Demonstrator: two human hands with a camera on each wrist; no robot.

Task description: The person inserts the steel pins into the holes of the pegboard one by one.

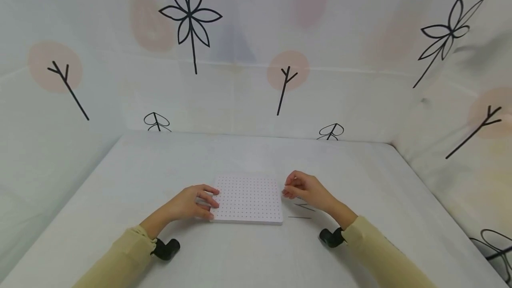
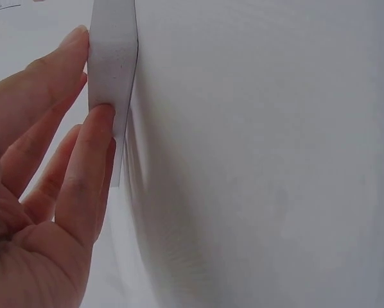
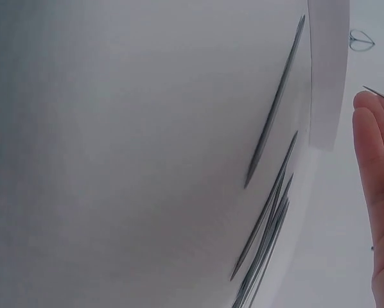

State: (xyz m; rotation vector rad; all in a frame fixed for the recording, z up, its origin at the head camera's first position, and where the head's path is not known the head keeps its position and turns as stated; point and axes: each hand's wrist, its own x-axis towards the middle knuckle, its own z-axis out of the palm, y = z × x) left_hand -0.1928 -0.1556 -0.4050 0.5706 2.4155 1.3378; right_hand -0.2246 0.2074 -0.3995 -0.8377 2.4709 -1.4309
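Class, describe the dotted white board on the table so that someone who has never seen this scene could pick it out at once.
On the white table, look between the left hand and the right hand. The dotted board lies flat there, the left fingers touching its edge. It is a square white slab covered in a grid of small dots, unlike the thin dark needles lying beside it.

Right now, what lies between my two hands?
The dotted white board lies between them in the head view. The left hand touches its left edge; the right hand, pinching a needle, hovers beside its right edge.
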